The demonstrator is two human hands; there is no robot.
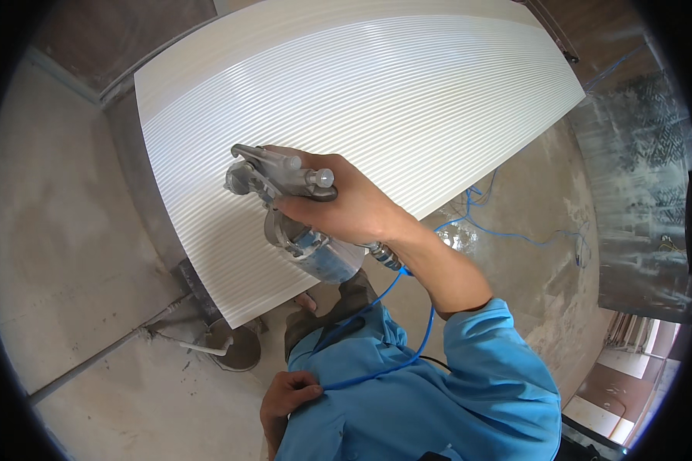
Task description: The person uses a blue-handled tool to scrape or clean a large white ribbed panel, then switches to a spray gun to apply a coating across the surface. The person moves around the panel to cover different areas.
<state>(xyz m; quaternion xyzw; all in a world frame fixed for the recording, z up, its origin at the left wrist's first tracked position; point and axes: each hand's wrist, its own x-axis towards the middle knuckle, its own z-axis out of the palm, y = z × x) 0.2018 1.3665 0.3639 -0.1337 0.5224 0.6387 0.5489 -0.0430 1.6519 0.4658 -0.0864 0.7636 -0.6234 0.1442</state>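
Note:
My right hand (357, 203) is closed around the handle of a metal spray gun (273, 173), held over the near left part of a large white ribbed panel (361, 100). Below the gun hangs its paint-stained cup (331, 260). From the fitting under the handle a blue air hose (423, 338) loops down across my front. At my waist, my left hand (291, 396) has its fingers curled around the end of that visible loop. The gun's nozzle points left and stands apart from the panel; I cannot make out any spray.
A round bucket (242, 349) with a white-coated stick (207, 349) across it stands on the floor at the lower left. More blue hose (515, 237) trails over the stained floor at right. Dark wall panels (646, 192) rise at the right edge.

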